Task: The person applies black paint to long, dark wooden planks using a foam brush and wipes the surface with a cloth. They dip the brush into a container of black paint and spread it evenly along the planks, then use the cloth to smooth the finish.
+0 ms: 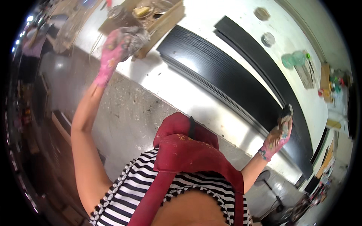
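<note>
My left hand (110,56), in a pink flowered glove, is closed around a crumpled grey rag (135,40) beside a wooden box (166,19). My right hand (277,140), in a matching glove with stained fingers, grips a small black-smeared cloth (287,110). That cloth is at the right part of the black boards. A wide black wood-grained board (215,64) lies across the white table (151,73). Beyond it lies a narrower black board (252,47), with a slim gap between the two.
The box holds a yellow sponge-like block (142,11) and clear containers. Two small round containers (262,14) (268,39) and a green plastic bottle (294,59) stand on the table's far side. A floor fan (274,192) is at lower right.
</note>
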### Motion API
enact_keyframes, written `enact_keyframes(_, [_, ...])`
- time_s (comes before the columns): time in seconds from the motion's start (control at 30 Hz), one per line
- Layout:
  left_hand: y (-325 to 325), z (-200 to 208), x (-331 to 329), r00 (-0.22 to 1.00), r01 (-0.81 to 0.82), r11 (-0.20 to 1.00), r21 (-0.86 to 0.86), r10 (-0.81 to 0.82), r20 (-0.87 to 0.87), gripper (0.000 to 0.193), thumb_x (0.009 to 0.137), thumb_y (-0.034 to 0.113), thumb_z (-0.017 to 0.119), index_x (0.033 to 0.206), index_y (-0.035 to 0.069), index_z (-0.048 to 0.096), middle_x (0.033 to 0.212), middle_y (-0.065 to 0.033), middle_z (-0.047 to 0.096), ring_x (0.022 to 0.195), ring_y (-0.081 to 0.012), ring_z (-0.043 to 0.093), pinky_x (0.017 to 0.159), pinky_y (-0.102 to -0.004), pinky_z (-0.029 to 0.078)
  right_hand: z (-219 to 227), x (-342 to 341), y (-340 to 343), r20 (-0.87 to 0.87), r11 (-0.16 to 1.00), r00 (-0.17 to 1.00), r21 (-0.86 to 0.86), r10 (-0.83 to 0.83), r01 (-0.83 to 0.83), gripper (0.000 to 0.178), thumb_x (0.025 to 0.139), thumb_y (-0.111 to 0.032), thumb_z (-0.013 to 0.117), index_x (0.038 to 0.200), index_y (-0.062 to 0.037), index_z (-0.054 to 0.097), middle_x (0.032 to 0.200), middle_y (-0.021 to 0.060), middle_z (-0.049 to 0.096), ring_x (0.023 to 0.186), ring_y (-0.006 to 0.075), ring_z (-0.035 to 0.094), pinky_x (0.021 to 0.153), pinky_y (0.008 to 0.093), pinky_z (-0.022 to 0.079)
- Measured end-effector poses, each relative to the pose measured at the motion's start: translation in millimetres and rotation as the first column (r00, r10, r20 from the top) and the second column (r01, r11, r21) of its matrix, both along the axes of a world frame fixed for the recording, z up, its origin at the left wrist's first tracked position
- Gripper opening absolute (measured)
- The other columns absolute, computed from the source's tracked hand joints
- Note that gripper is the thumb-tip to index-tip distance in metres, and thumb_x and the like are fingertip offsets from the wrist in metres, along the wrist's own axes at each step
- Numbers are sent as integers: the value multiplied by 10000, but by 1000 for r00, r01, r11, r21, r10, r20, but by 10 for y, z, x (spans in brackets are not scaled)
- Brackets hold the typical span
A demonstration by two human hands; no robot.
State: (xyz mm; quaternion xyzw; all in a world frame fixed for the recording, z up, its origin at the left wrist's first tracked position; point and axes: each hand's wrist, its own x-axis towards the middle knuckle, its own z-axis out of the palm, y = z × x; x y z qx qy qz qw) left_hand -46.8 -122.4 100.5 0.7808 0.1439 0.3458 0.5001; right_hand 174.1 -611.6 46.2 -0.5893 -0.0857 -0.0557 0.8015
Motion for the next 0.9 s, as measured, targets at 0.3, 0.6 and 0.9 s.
enact_keyframes(0.3, [-2275,-611,1912,837,461,525,715,-526,-152,540,827,207,594,1337,100,455,1405,-94,455,1301,-286,424,1105,-471,290,62,-44,127,25,997,1000,73,-5,3,494,902,-161,625,1308,71,464,1257,141,560,1182,214,530,1018,340,417])
enact_keyframes(0.6, [-1005,-312,1613,766,605,728,-323,-643,-13,333,883,15,574,1205,88,607,1233,-106,594,1113,-218,586,923,-315,504,112,-128,129,43,982,988,-114,-148,152,515,872,-112,645,1300,105,460,1265,182,539,1143,237,546,995,342,434])
enact_keyframes(0.9, [-964,-46,1444,829,546,802,243,-476,-292,538,766,-109,418,1273,22,545,1294,-109,544,1218,-204,497,1043,-311,363,17,-48,93,113,963,979,-192,-170,190,436,878,-105,623,1265,66,519,1211,167,574,1089,225,576,970,325,456])
